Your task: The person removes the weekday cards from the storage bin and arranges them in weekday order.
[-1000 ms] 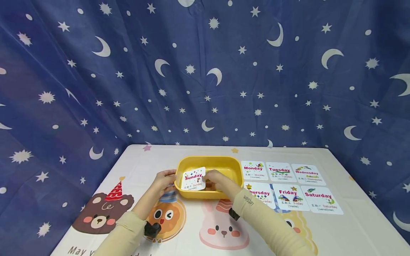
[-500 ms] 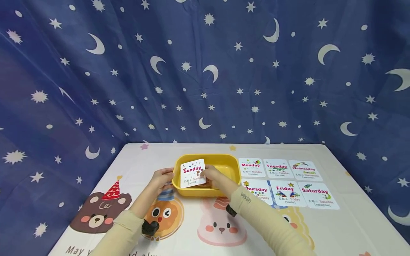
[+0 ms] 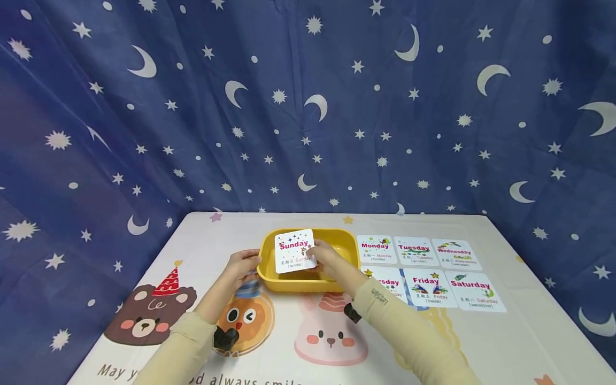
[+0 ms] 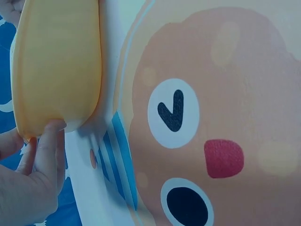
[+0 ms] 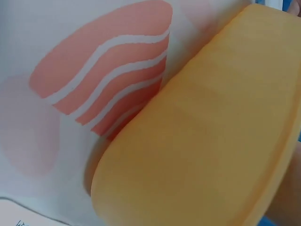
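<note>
My right hand (image 3: 324, 254) pinches the right edge of a white square card reading "Sunday" (image 3: 292, 247), tilted above the left part of a yellow plastic bin (image 3: 308, 287). My left hand (image 3: 243, 266) holds the bin's left end; in the left wrist view its fingers (image 4: 47, 148) lie against the outer wall and rim. The bin's side wall (image 5: 197, 122) fills much of the right wrist view, with the right hand mostly hidden behind it.
Right of the bin, weekday cards lie in two rows: Monday (image 3: 377, 249), Tuesday (image 3: 416, 251), Wednesday (image 3: 456, 254), then Thursday (image 3: 385, 279), partly behind the right forearm, Friday (image 3: 430, 288) and Saturday (image 3: 475, 291). A cartoon-printed cloth (image 3: 332, 339) covers the table.
The Sunday card has risen from inside the bin to above its back rim, in my right hand. My left hand has stayed at the bin's left end. The view has tilted slightly.
</note>
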### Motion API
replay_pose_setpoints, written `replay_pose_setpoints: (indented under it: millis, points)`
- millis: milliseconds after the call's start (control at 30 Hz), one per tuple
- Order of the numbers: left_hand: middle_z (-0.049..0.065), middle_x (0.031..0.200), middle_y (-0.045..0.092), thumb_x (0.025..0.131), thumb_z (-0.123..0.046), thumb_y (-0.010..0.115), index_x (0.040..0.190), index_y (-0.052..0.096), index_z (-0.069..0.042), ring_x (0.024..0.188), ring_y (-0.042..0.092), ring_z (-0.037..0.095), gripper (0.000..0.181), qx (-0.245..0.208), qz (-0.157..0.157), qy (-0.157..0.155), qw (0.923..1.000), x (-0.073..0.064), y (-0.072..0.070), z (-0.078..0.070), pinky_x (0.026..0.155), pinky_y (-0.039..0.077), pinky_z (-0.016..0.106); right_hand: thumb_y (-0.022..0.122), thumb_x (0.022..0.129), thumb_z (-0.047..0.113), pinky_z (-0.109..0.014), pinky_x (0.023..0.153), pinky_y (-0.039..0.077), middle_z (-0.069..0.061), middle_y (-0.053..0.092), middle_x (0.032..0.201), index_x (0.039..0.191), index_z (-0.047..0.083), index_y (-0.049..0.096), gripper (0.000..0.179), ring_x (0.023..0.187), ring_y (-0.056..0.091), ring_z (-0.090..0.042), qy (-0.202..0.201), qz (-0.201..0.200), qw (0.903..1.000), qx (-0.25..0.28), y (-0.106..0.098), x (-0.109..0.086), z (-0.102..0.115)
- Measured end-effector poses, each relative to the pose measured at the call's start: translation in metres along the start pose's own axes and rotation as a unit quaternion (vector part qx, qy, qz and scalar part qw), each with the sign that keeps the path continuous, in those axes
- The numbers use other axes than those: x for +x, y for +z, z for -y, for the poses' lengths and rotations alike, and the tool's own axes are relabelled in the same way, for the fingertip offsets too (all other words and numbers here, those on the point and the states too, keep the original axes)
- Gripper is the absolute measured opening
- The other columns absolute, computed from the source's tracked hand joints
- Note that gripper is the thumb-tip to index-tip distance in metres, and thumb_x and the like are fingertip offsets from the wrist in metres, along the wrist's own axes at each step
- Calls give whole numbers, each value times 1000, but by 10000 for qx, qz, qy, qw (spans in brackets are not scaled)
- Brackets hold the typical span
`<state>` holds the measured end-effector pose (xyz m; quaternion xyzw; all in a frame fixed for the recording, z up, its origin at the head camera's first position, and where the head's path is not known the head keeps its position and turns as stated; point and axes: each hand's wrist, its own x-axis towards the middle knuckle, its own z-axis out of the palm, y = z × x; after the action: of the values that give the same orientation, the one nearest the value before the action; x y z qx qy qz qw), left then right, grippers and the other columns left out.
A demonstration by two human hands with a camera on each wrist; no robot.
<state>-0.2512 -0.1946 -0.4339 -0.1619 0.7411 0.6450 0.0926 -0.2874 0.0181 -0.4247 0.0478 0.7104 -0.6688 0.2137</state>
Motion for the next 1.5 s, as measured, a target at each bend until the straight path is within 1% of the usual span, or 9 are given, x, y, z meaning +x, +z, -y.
replay_pose_setpoints:
  millis: [233,367,500,600,733,867,1167,1333,1500]
  points:
    - [25,130,50,96,-5,50,134,45,5,83,63,16,40,59,-57,-89,9999,0,-1,0,67,59,25,46,89,-3,-33,65,51,-18,61,108,136,-4,41,47,75,60,-18,-52,51,10000,33,-4,-6,5]
    - [24,129,51,96,-4,50,134,45,5,82,63,16,40,5,-13,-77,10000,1,-1,2,69,59,26,45,91,-2,-30,63,51,-16,61,103,135,-5,41,44,74,59,-17,-107,80,9999,110,-8,-10,5]
    - [25,131,49,96,-4,50,135,44,5,83,62,16,40,-53,65,-49,10000,2,0,2,68,59,26,46,91,-2,-29,63,52,-15,61,102,135,-4,41,44,74,59,-16,-157,111,9997,129,-14,-14,8]
    - [23,129,51,96,-5,50,134,45,4,79,61,14,40,-87,70,-58,9999,1,2,1,66,59,24,47,90,-2,-29,64,53,-16,62,104,134,-4,42,44,75,60,-16,-163,108,9997,131,-17,-17,11]
    - [21,125,53,96,-5,51,134,46,4,74,59,11,40,-57,76,-80,9999,-1,4,3,66,59,25,47,90,-2,-35,74,58,-17,61,108,135,-5,41,45,79,61,-18,-115,122,9997,173,-22,-23,12]
    - [20,124,54,96,-5,51,134,46,4,74,59,11,39,-56,81,-74,9999,-1,5,5,66,59,25,47,92,-1,-40,84,57,-18,59,112,135,-5,40,44,83,62,-19,-116,61,9998,170,-28,-33,11]
    - [18,122,56,95,-4,51,133,46,4,70,59,9,39,-81,10,-42,10000,0,4,6,64,59,23,47,95,5,-35,81,58,-16,60,115,135,-5,39,42,84,64,-14,-248,352,9991,-24,-51,-58,6]
    - [19,123,55,95,-3,50,133,47,3,71,59,10,38,-47,-20,-28,10000,1,1,4,62,58,23,47,95,6,-32,82,58,-15,61,114,135,-7,38,43,86,63,-13,-279,301,9990,-171,-65,-71,3]
    - [22,127,52,96,-4,50,134,45,4,78,61,13,40,25,49,4,10000,1,-1,-1,64,59,23,47,95,7,-31,79,58,-14,62,113,135,-8,38,44,86,65,-13,-254,238,9991,-263,-82,-82,-3]
